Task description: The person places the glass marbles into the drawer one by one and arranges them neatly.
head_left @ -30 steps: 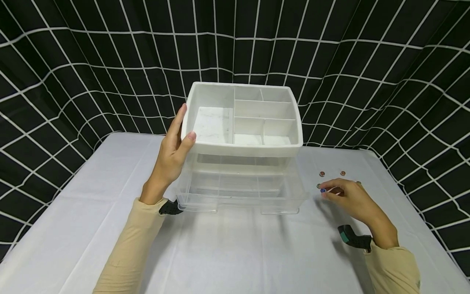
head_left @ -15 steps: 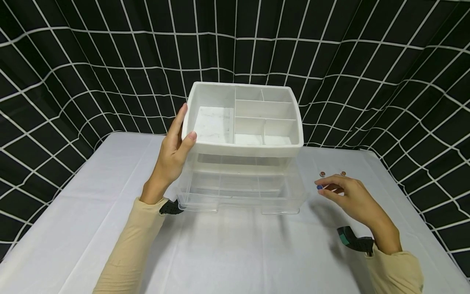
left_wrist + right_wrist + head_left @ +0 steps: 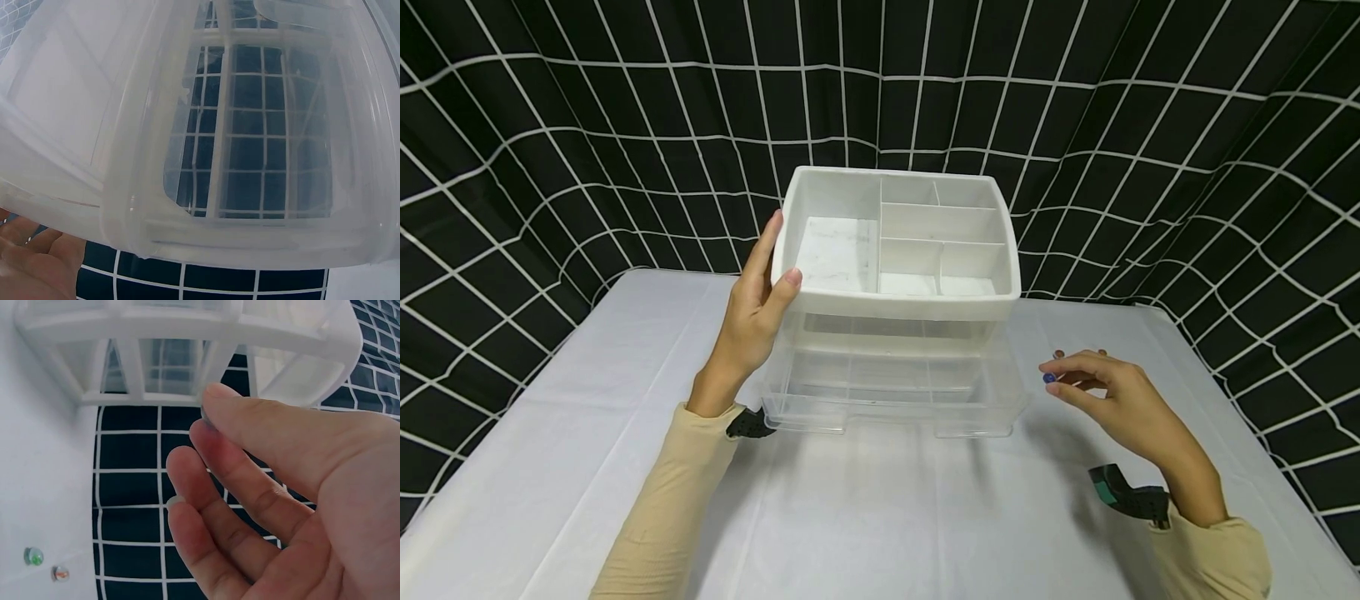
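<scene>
A white plastic desk organizer (image 3: 895,307) with a divided top tray stands in the middle of the table, a clear drawer (image 3: 887,412) jutting out at its front. My left hand (image 3: 748,321) grips the organizer's left side, thumb over the front rim. Right of the organizer, my right hand (image 3: 1116,404) pinches a small blue marble (image 3: 1049,378) between thumb and index finger, a little above the tabletop. In the right wrist view, the thumb and fingertip hide most of that marble. The left wrist view shows the clear drawer (image 3: 262,240) up close, with part of my left hand (image 3: 40,269).
Behind the right hand lie small reddish marbles (image 3: 1058,355). The right wrist view shows a green marble (image 3: 34,556) and an orange marble (image 3: 60,573) on the white cloth (image 3: 880,517). A black grid-patterned curtain (image 3: 700,108) surrounds the table.
My right hand has lifted slightly and drifted left with the blue marble, covering a greenish marble seen earlier. The left hand and organizer stay where they were.
</scene>
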### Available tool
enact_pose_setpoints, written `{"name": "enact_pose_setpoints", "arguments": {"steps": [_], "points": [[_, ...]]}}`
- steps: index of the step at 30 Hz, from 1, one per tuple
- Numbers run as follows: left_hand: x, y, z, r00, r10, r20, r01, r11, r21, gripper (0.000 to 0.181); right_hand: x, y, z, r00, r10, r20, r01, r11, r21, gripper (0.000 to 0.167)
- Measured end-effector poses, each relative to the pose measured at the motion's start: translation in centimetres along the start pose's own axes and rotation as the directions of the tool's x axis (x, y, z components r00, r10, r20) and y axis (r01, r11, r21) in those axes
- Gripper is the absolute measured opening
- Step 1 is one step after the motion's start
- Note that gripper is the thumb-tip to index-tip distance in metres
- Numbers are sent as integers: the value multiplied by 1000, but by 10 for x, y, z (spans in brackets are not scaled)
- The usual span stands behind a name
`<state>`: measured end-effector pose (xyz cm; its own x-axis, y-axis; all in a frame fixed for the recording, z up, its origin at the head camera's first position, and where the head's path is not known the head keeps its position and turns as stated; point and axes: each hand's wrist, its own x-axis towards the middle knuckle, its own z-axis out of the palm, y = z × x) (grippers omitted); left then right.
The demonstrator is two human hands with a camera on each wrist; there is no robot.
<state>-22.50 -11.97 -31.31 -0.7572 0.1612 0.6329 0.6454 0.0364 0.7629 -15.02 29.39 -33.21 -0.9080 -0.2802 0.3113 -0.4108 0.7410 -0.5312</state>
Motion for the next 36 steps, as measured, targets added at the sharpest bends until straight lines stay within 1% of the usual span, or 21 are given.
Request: {"name": "enact_pose_setpoints", "arguments": {"steps": [8, 13, 17, 22, 27, 32, 36], "points": [[0, 0, 0, 1000, 2, -2, -2, 1000, 3, 65, 0, -5, -2, 1000, 0, -26, 1, 1000, 18, 23], [0, -1, 0, 1000, 6, -5, -6, 1000, -7, 66, 0, -9, -4, 999, 18, -30, -17, 1000, 12, 21], [0, -1, 1, 1000, 2, -9, -2, 1000, -19, 66, 0, -11, -5, 998, 28, -57, -28, 1000, 6, 21], [0, -1, 1, 1000, 5, -14, -6, 1000, -9, 66, 0, -14, -6, 996, 30, -80, -28, 999, 21, 22], [-1, -1, 0, 1000, 4, -18, -4, 1000, -7, 65, 0, -19, -6, 995, 21, -97, -18, 1000, 24, 23], [-1, -1, 0, 1000, 7, -16, -8, 1000, -10, 65, -1, -28, -5, 991, 14, -133, -12, 1000, 14, 26], [0, -1, 1, 1000, 10, -11, -10, 1000, -12, 65, -2, -36, -5, 981, -29, -190, 31, 999, 10, 29]]}}
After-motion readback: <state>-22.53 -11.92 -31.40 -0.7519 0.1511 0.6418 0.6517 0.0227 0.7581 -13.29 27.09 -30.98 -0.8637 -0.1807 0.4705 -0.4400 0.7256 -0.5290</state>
